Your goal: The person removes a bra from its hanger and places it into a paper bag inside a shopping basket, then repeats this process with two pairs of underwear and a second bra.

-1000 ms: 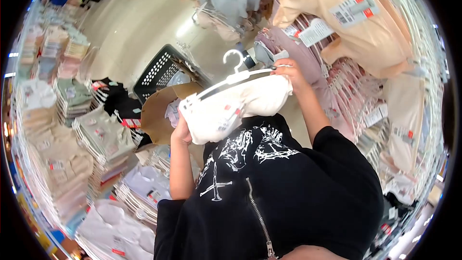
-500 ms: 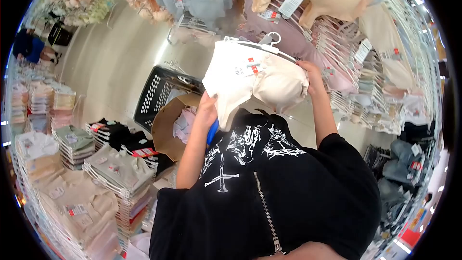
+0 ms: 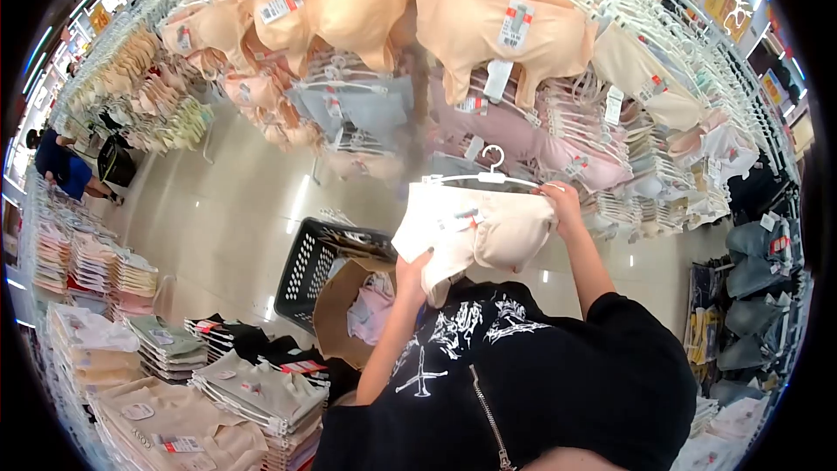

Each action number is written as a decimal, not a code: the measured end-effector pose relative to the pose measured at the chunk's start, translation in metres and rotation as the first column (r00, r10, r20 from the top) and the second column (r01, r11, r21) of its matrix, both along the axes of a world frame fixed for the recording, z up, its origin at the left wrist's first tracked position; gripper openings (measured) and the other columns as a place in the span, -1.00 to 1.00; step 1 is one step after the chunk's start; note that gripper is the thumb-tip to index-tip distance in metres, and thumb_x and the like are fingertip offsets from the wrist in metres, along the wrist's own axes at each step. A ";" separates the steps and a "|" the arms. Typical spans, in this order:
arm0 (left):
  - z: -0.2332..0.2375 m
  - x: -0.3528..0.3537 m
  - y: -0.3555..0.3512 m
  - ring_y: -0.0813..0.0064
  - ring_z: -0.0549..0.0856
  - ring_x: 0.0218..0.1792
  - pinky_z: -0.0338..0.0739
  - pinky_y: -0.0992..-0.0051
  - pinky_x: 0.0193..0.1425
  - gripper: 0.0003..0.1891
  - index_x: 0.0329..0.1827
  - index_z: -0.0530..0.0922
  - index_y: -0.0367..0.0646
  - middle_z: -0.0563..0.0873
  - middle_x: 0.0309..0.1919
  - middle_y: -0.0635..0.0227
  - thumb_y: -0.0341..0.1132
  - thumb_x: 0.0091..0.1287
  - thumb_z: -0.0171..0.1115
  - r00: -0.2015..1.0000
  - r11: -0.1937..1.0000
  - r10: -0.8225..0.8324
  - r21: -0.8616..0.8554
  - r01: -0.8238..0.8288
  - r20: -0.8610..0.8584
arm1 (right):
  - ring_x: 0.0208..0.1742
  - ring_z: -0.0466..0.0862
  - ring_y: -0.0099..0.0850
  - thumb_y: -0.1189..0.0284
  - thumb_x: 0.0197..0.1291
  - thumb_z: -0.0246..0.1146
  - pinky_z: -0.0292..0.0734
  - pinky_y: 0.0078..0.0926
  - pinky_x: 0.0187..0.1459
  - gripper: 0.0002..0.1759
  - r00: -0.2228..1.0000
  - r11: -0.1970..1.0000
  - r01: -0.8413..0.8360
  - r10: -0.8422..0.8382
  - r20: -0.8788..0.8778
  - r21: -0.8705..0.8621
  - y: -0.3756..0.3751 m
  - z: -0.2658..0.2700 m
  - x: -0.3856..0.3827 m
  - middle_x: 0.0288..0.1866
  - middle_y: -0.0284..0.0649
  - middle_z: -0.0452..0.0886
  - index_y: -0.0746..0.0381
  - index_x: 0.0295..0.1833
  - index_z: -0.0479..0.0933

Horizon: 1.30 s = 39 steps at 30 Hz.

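A cream bra (image 3: pixel 514 231) hangs from a white hanger (image 3: pixel 493 178) in front of my chest, its red and white tag facing up. My left hand (image 3: pixel 412 277) is closed on the garment's lower left edge. At the upper right end, by the hanger's tip, my right hand (image 3: pixel 562 202) grips the bra. Beyond it, peach bras (image 3: pixel 514 30) and mauve ones (image 3: pixel 488 126) hang on racks.
A black basket (image 3: pixel 301 275) and a cardboard box (image 3: pixel 336 314) with pink cloth stand on the floor at left. Folded garments (image 3: pixel 261 388) are stacked lower left. Grey garments (image 3: pixel 754 266) hang at right. A person (image 3: pixel 65 166) stands far left.
The view has tilted up, showing more of the racks. The bra and both hands appear lower in the picture, and the hanger now lies more level. Both hands still hold the garment.
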<state>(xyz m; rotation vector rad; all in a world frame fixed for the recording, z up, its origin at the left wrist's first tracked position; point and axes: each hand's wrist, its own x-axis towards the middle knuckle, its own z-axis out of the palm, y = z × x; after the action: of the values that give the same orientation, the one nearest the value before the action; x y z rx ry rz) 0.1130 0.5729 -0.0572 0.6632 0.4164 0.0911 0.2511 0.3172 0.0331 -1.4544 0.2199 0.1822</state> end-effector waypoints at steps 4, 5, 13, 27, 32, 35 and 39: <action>-0.005 -0.006 0.002 0.32 0.57 -0.09 0.48 0.43 -0.02 -0.52 0.11 0.28 -0.38 0.52 -0.04 0.13 -0.65 0.07 0.11 0.999 0.996 0.033 0.084 -0.031 -0.026 | -0.40 0.59 -0.44 0.48 0.02 0.14 0.49 -0.56 -0.32 -0.89 0.993 0.997 -0.056 0.049 0.110 0.057 0.000 0.019 0.002 -0.40 -0.13 0.61 0.32 -0.38 0.48; -0.009 -0.009 0.003 0.33 0.57 -0.09 0.49 0.44 -0.03 -0.52 0.09 0.29 -0.40 0.52 -0.05 0.13 -0.65 0.05 0.13 0.999 0.996 0.021 0.085 -0.018 -0.037 | -0.40 0.59 -0.44 0.48 0.02 0.14 0.50 -0.56 -0.32 -0.89 0.989 0.994 -0.082 0.073 0.132 0.067 -0.001 0.026 0.002 -0.40 -0.12 0.61 0.32 -0.38 0.48; 0.002 -0.018 0.010 0.32 0.56 -0.07 0.46 0.41 0.03 -0.57 0.07 0.33 -0.40 0.53 -0.04 0.15 -0.59 0.08 0.16 0.998 0.997 -0.070 -0.018 0.070 -0.003 | -0.42 0.59 -0.45 0.49 -0.01 0.17 0.49 -0.55 -0.34 -0.89 0.972 0.988 -0.138 0.121 0.203 0.072 0.001 0.049 0.015 -0.40 -0.13 0.61 0.31 -0.36 0.49; 0.001 -0.009 0.001 0.47 0.56 -0.08 0.44 0.50 0.02 -0.64 0.06 0.36 -0.32 0.56 -0.07 0.24 -0.51 0.17 0.06 0.934 0.941 -0.338 0.010 0.339 0.119 | -0.40 0.60 -0.38 0.55 -0.03 0.16 0.51 -0.49 -0.29 -0.89 0.946 0.979 -0.019 -0.048 0.322 0.202 -0.030 0.090 0.059 -0.40 -0.10 0.60 0.35 -0.34 0.47; -0.012 -0.004 0.005 0.50 0.59 -0.24 0.47 0.54 -0.21 -0.71 0.02 0.39 -0.22 0.59 -0.18 0.28 -0.41 0.23 0.02 0.888 0.893 -0.433 -0.062 0.446 0.152 | -0.36 0.60 -0.38 0.54 0.01 0.17 0.51 -0.50 -0.24 -0.86 0.930 0.976 0.066 -0.136 0.341 0.209 -0.039 0.104 0.065 -0.35 -0.08 0.60 0.36 -0.29 0.46; -0.004 0.001 -0.002 0.56 0.50 -0.37 0.41 0.57 -0.31 -0.76 -0.03 0.39 -0.19 0.53 -0.33 0.37 -0.43 0.23 0.00 0.920 0.917 -0.383 -0.090 0.390 0.079 | -0.35 0.60 -0.38 0.54 0.00 0.17 0.50 -0.50 -0.25 -0.89 0.926 0.968 0.100 -0.175 0.334 0.229 -0.045 0.097 0.069 -0.35 -0.09 0.60 0.35 -0.32 0.48; -0.024 0.006 -0.003 0.52 0.55 -0.30 0.44 0.54 -0.24 -0.80 -0.07 0.41 -0.19 0.58 -0.28 0.32 -0.40 0.26 -0.01 0.925 0.925 -0.360 -0.077 0.371 0.124 | -0.32 0.58 -0.42 0.54 -0.02 0.18 0.45 -0.54 -0.20 -0.89 0.925 0.980 0.093 -0.151 0.348 0.177 -0.064 0.077 0.083 -0.35 -0.14 0.61 0.33 -0.33 0.50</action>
<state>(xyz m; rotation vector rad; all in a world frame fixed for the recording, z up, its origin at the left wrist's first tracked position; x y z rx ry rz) 0.1185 0.5701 -0.0813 0.6256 0.1859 -0.2480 0.3342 0.2530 0.1097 -1.2855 -0.0050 -0.1680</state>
